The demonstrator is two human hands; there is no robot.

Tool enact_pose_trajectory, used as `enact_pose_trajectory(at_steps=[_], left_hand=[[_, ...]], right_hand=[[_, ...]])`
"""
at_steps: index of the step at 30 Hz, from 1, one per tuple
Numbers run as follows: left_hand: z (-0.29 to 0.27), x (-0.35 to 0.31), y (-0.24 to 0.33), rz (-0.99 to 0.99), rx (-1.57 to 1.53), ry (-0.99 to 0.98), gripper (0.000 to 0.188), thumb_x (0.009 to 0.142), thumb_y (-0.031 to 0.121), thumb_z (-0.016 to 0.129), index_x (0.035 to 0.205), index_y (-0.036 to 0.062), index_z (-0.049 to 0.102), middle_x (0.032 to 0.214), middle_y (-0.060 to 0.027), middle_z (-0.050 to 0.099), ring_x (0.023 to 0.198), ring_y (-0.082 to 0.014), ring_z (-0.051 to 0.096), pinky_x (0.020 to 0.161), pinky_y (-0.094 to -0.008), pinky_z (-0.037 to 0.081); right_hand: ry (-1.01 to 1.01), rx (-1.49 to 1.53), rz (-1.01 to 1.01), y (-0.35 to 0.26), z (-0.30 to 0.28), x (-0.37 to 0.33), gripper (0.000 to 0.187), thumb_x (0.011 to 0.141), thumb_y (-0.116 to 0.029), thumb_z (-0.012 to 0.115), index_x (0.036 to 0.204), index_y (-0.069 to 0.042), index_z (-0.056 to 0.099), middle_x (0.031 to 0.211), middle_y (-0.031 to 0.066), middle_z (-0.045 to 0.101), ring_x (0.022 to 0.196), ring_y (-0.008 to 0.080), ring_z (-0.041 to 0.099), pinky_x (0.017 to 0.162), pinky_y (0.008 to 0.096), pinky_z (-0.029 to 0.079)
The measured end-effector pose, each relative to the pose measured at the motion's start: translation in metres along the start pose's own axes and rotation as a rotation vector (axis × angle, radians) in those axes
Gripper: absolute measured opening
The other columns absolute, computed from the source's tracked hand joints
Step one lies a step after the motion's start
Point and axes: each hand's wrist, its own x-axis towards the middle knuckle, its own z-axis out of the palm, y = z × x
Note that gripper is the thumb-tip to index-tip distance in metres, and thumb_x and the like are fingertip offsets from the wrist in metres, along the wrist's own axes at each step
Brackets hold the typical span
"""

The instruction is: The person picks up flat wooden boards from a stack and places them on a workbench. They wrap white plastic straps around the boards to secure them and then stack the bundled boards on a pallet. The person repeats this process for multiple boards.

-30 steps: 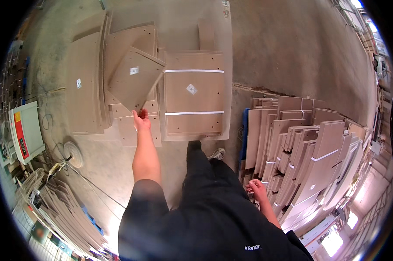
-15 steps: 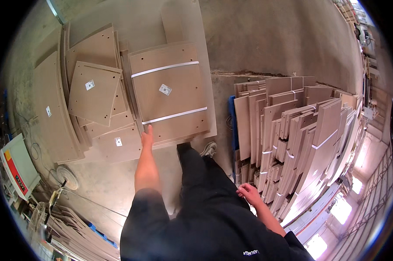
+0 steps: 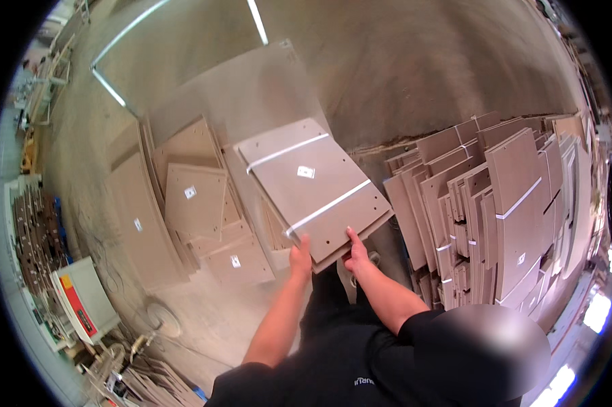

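A bundle of brown flat panels (image 3: pixel 319 197), bound with two white straps and bearing a white label, is tilted up in front of me. My left hand (image 3: pixel 300 256) grips its near left corner, thumb over the top panel. Along the near edge to the right, my right hand (image 3: pixel 357 254) holds the bundle the same way, its fingers hidden beneath. The bundle's far end lies over a large brown sheet (image 3: pixel 251 85) on the floor; whether it rests there I cannot tell.
Loose labelled panels (image 3: pixel 196 197) lie in overlapping piles to the left, beside a long panel (image 3: pixel 143 220). Strapped panels (image 3: pixel 516 203) stand on edge in a dense stack at right. A white machine cabinet (image 3: pixel 89 298) and a round-based stand (image 3: pixel 163 319) are at lower left.
My right hand has come up from my side to the bundle's near edge. Both hands now grip the bundle, its near end raised and turned toward the right. My view has shifted too.
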Motion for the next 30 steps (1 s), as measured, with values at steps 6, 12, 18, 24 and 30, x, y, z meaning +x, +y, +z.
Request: enact_pose_trajectory(at_steps=[6, 12, 18, 24, 30], left_hand=[[0.020, -0.005, 0.031, -0.065, -0.405, -0.242, 0.070, 0.102, 0.060, 0.052, 0.140, 0.0014, 0.056, 0.134, -0.0146, 0.064, 0.122, -0.0274, 0.062, 0.102, -0.0435, 0.050], [0.067, -0.098, 0.108, -0.221, -0.745, -0.349, 0.067, 0.105, 0.056, 0.044, 0.152, 0.0082, 0.044, 0.151, -0.0111, 0.051, 0.134, -0.0315, 0.053, 0.111, -0.0500, 0.044], [0.104, -0.090, 0.036, 0.132, -0.743, -0.634, 0.070, 0.096, 0.064, 0.056, 0.148, 0.0163, 0.053, 0.149, -0.0029, 0.056, 0.135, -0.0308, 0.051, 0.117, -0.0526, 0.036], [0.177, -0.206, 0.103, -0.073, -0.818, -1.000, 0.052, 0.096, 0.048, 0.062, 0.135, 0.0138, 0.065, 0.137, -0.0057, 0.066, 0.129, -0.0284, 0.058, 0.110, -0.0487, 0.044], [0.309, -0.249, 0.128, -0.070, -0.475, -1.128, 0.046, 0.099, 0.037, 0.058, 0.133, 0.0062, 0.061, 0.132, -0.0084, 0.066, 0.121, -0.0278, 0.062, 0.104, -0.0444, 0.049]], right_hand=[[-0.172, -0.008, -0.188, -0.032, 0.031, -0.014, 0.033, 0.090, -0.022, 0.077, 0.116, -0.002, 0.069, 0.118, 0.0098, 0.069, 0.109, 0.0285, 0.066, 0.096, 0.0464, 0.055], [0.169, -0.855, -0.614, -0.129, 0.101, -0.144, 0.059, 0.069, -0.053, 0.079, 0.078, 0.005, 0.072, 0.076, 0.0203, 0.072, 0.074, 0.0356, 0.072, 0.072, 0.0454, 0.057], [0.038, -1.002, -0.725, -0.194, -0.019, -0.275, 0.066, 0.071, -0.058, 0.085, 0.092, 0.004, 0.073, 0.076, 0.0120, 0.071, 0.070, 0.0207, 0.067, 0.070, 0.0379, 0.055], [-0.220, -0.297, -0.866, -0.238, -0.209, -0.360, 0.035, 0.084, -0.010, 0.085, 0.113, 0.006, 0.072, 0.103, 0.0074, 0.074, 0.092, 0.0146, 0.067, 0.081, 0.0316, 0.055], [-0.129, 0.016, -0.989, -0.295, -0.355, -0.380, 0.037, 0.086, -0.013, 0.079, 0.117, 0.004, 0.067, 0.103, 0.0070, 0.071, 0.096, 0.0174, 0.067, 0.084, 0.0353, 0.055]])
